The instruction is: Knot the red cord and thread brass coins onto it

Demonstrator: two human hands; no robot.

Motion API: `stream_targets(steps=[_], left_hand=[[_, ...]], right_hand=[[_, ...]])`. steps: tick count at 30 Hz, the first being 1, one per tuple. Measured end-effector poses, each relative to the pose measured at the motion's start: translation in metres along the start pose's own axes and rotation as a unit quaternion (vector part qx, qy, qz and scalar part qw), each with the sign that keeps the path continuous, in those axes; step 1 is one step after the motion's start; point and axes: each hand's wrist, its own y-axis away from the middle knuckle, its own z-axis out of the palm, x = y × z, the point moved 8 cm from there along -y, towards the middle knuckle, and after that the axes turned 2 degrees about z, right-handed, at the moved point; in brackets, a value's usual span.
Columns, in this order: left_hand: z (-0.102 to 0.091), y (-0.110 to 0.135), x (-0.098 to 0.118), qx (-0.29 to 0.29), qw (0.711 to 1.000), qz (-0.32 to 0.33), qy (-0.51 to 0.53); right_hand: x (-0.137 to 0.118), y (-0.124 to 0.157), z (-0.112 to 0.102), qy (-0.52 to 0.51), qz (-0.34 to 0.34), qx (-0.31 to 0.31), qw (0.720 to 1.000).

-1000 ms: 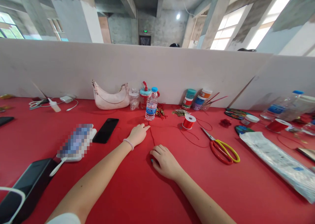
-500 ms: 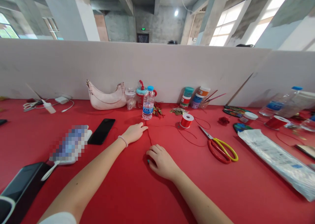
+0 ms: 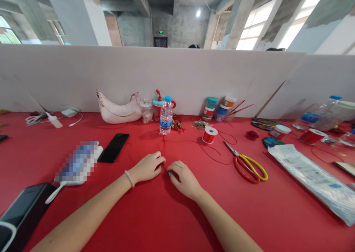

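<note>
My left hand [image 3: 148,166] and my right hand [image 3: 183,177] rest close together on the red table [image 3: 155,218], fingertips nearly touching. Both are closed in a pinch on a thin red cord [image 3: 163,148] that runs away from them towards the water bottle [image 3: 165,116]. Another stretch of the cord leads right to a red spool [image 3: 209,135]. Red and yellow scissors [image 3: 246,162] lie to the right of my right hand.
A black phone [image 3: 113,152] and a blurred-out device [image 3: 76,162] lie left of my hands, a black box [image 3: 23,211] at the near left. A pale handbag [image 3: 118,109], paint jars [image 3: 219,109] and brushes stand along the white partition. A plastic packet [image 3: 313,178] lies right.
My left hand has drawn back from near the bottle to meet my right hand, and the cord between them has folded into a loop.
</note>
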Motion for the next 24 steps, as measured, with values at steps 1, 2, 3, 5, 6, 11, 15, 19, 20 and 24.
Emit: stream_targets(steps=[1, 2, 3, 5, 6, 11, 15, 19, 20, 24], left_hand=[[0.000, 0.006, 0.005, -0.001, 1.000, 0.002, 0.007], [0.000, 0.012, 0.010, -0.002, 1.000, 0.004, 0.015], [0.000, 0.018, 0.015, -0.003, 1.000, 0.005, 0.023], [-0.001, 0.029, 0.022, -0.007, 0.999, 0.005, 0.040], [-0.002, 0.034, 0.025, -0.011, 0.999, 0.004, 0.046], [-0.009, 0.063, 0.034, -0.046, 0.997, -0.021, 0.056], [-0.019, 0.086, 0.035, -0.075, 0.991, -0.058, 0.093], [-0.032, 0.102, 0.042, -0.086, 0.974, -0.077, 0.196], [-0.036, 0.103, 0.045, -0.075, 0.969, -0.077, 0.222], [-0.047, 0.094, 0.060, -0.012, 0.959, -0.038, 0.280]], right_hand=[[0.000, 0.000, -0.001, -0.001, 0.001, 0.006, 1.000], [0.001, 0.000, -0.001, 0.000, 0.003, 0.011, 1.000], [0.001, 0.000, -0.002, 0.004, 0.005, 0.015, 1.000], [0.000, 0.000, -0.002, 0.021, 0.007, 0.014, 1.000], [-0.001, 0.000, -0.001, 0.035, 0.004, 0.007, 0.999], [-0.009, 0.003, 0.010, 0.101, -0.025, -0.061, 0.993], [-0.009, 0.003, 0.011, 0.106, -0.022, -0.071, 0.992], [-0.015, 0.001, 0.004, 0.050, -0.030, -0.060, 0.997], [-0.018, 0.000, 0.003, 0.008, -0.033, -0.058, 0.998], [-0.027, 0.003, 0.006, -0.277, 0.001, -0.113, 0.954]])
